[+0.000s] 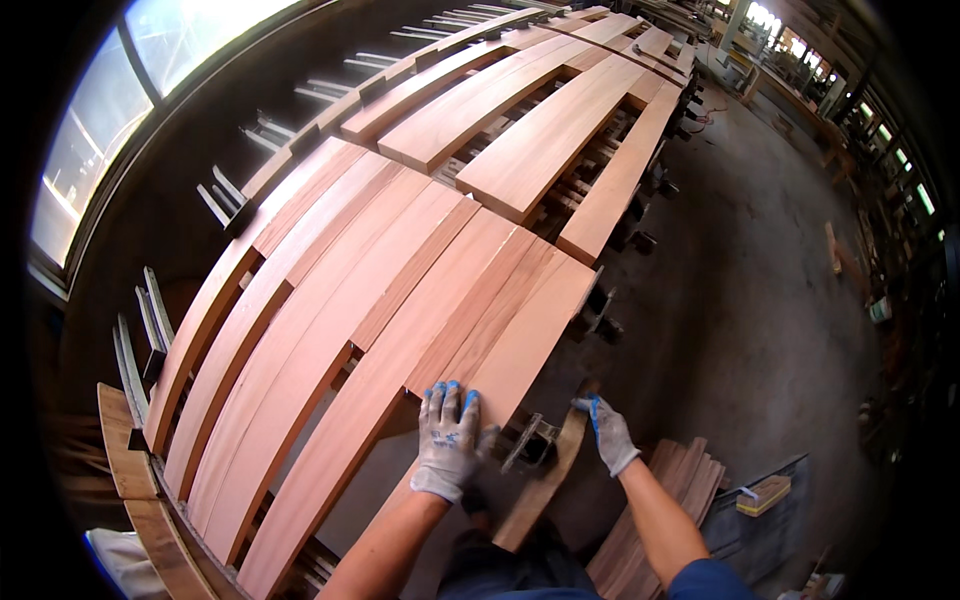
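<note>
My left hand [447,445], in a grey work glove with blue fingertips, lies with its fingers stretched out on the near end of a reddish wooden board [515,360]. That board is the rightmost of several planks laid side by side on the clamp rack. My right hand [608,440], gloved the same way, is closed on the upper end of a narrow wooden strip [545,485]. The strip slants down toward my legs, beside the rack's right edge. A metal clamp end [530,443] sits between the two hands. The right thumb is mostly hidden.
Farther along the rack lie more planks [555,130] with gaps between them. Clamp bars [222,195] stick out along the left side. On the right are stacked boards [680,480] and a yellow block-shaped thing [764,495] on a dark sheet. Grey concrete floor [760,260] runs alongside.
</note>
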Demonstrator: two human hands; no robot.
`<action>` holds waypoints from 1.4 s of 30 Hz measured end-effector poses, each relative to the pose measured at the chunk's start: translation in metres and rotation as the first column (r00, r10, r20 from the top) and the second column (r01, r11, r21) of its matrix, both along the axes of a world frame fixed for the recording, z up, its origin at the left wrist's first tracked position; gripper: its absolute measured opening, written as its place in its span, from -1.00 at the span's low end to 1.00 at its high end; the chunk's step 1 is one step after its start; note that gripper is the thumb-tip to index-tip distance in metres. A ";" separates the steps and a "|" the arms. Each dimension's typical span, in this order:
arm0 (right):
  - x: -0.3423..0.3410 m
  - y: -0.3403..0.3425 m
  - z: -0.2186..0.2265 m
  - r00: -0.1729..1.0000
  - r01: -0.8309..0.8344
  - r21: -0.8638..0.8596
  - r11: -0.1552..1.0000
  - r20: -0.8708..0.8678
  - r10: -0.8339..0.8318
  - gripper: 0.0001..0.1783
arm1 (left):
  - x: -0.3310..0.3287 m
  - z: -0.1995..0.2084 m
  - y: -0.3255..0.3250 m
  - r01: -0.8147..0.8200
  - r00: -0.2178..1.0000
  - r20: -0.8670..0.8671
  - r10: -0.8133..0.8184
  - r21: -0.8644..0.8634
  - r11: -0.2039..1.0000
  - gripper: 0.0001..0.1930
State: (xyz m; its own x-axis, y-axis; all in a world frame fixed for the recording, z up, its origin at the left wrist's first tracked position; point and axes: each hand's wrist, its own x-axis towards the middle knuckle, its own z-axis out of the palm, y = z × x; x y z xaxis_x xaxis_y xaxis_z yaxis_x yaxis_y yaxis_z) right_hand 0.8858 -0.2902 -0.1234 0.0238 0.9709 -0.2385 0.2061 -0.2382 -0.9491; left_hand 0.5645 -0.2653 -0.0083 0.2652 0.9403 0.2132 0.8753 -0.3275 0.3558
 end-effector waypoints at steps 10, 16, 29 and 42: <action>-0.097 -0.126 0.040 0.359 -0.348 -0.490 0.800 -0.857 -0.369 -0.22 | -0.002 0.000 0.000 -0.013 0.998 0.055 0.013 -0.004 1.000 -0.38; -0.023 0.004 0.137 0.958 -0.009 0.146 0.989 -0.283 0.050 -0.19 | -0.006 0.002 -0.002 -0.019 0.999 0.030 0.019 0.000 1.000 -0.37; -0.060 -0.137 -0.111 0.617 -0.092 -0.484 0.870 -0.714 -0.332 -0.40 | 0.006 0.006 -0.002 -0.006 1.000 0.016 0.006 -0.008 1.000 -0.37; -0.025 -0.096 0.137 0.531 -0.225 -0.421 0.879 -0.809 -0.252 0.32 | 0.000 -0.015 -0.004 0.044 0.999 0.008 -0.045 0.029 0.999 -0.32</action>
